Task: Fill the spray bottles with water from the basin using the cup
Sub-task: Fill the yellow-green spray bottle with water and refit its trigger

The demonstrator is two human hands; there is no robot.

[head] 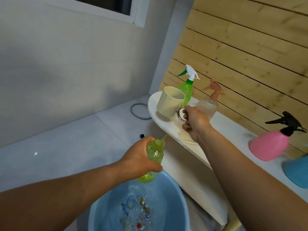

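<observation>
Two hands share the step shown: the left hand [140, 157] is wrapped around an uncapped yellow-green bottle [154, 155], holding it upright just above the far rim of the blue basin [100, 209], while the right hand [194, 121] pinches the ring handle of the cream cup [170, 101], which stands on the rounded end of the white tabletop [168, 129] beyond the basin. Water fills the basin, with small coloured pieces visible at its bottom. Whether the cup holds water cannot be told from this angle. Behind the cup stand a green spray bottle [186, 90] with a white trigger head and a clear one [207, 105] with a tan head; a pink spray bottle [270, 145] and part of a blue one [296, 172] sit on the tabletop, well to the right of the cup. To do this step well, the cup should probably be dipped into the basin only partway, then tilted slowly over the narrow bottle neck, with the bottle kept vertical and directly above the basin so that spills fall back into the water. A firm grip low on the bottle body would steady the mouth against the pour.
</observation>
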